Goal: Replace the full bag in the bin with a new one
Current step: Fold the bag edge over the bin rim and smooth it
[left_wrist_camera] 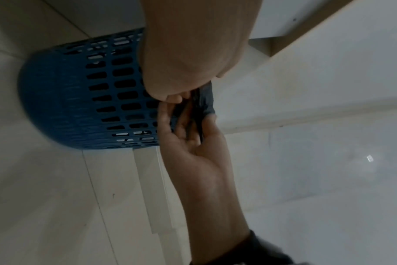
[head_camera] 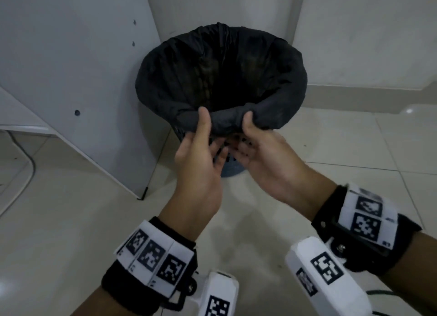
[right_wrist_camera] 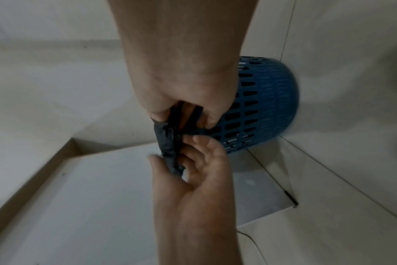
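A blue slotted plastic bin (head_camera: 228, 165) stands on the floor in a corner, lined with a black bag (head_camera: 220, 79) whose edge is folded over the rim. The bag's inside is dark and its contents do not show. My left hand (head_camera: 210, 131) and right hand (head_camera: 244, 133) sit side by side at the near rim. Each pinches the folded bag edge, thumb on top and fingers beneath. In the left wrist view my left hand (left_wrist_camera: 181, 71) and right hand (left_wrist_camera: 193, 143) meet on the bag fold (left_wrist_camera: 206, 102) beside the bin (left_wrist_camera: 64, 100). The right wrist view shows the same pinch on the bag fold (right_wrist_camera: 168, 143).
A white cabinet panel (head_camera: 78, 79) stands close on the bin's left. Walls (head_camera: 354, 31) close in behind and to the right. A cable (head_camera: 26, 173) trails over the tiled floor (head_camera: 354, 150) at far left. Open floor lies in front of the bin.
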The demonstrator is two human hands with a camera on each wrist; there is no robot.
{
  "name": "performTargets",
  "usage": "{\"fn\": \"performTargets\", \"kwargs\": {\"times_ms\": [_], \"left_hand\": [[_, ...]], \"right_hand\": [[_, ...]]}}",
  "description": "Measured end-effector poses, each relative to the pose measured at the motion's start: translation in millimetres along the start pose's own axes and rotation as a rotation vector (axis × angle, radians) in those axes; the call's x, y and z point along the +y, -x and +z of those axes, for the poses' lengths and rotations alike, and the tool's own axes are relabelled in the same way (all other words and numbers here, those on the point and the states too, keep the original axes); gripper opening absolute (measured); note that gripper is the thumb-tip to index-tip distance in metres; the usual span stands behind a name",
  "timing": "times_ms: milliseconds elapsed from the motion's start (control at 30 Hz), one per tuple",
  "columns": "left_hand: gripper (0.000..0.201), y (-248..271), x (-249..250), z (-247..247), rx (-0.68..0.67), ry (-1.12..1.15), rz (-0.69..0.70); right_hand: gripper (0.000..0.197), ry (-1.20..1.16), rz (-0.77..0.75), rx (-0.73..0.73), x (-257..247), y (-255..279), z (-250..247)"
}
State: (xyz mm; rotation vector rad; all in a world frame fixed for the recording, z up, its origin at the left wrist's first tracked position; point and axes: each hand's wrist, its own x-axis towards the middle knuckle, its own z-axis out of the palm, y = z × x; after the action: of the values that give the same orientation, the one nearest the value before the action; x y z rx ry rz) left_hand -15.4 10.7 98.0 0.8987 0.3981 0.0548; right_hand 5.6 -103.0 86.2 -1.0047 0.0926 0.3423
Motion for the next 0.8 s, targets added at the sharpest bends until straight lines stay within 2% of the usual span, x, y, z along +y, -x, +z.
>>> {"fn": "performTargets", "kwargs": {"times_ms": [100, 167, 267, 300, 467, 800], "left_hand": [[0.026, -1, 4, 0, 0.012, 0.004, 0.057], [0.027, -7, 13, -2, 0.04, 0.053, 0.055], [0.032, -16, 21, -2, 0.053, 0.12, 0.064], [0.032, -17, 22, -1, 0.055, 0.133, 0.064], [0.029, -20, 24, 0, 0.064, 0.16, 0.049], [0.011, -22, 24, 1, 0.046, 0.205, 0.047]], "right_hand": [[0.033, 0.026, 0.03, -0.041, 14, 9, 4], [0.041, -0.015, 0.003, 0.088, 17, 12, 4], [0.07, -0.101, -0.076, 0.321, 13, 8, -4], [0.07, -0.12, -0.107, 0.354, 10, 7, -6], [0.035, -0.131, -0.17, 0.331, -8, 1, -8], [0.03, -0.175, -0.09, 0.312, -16, -16, -10]]}}
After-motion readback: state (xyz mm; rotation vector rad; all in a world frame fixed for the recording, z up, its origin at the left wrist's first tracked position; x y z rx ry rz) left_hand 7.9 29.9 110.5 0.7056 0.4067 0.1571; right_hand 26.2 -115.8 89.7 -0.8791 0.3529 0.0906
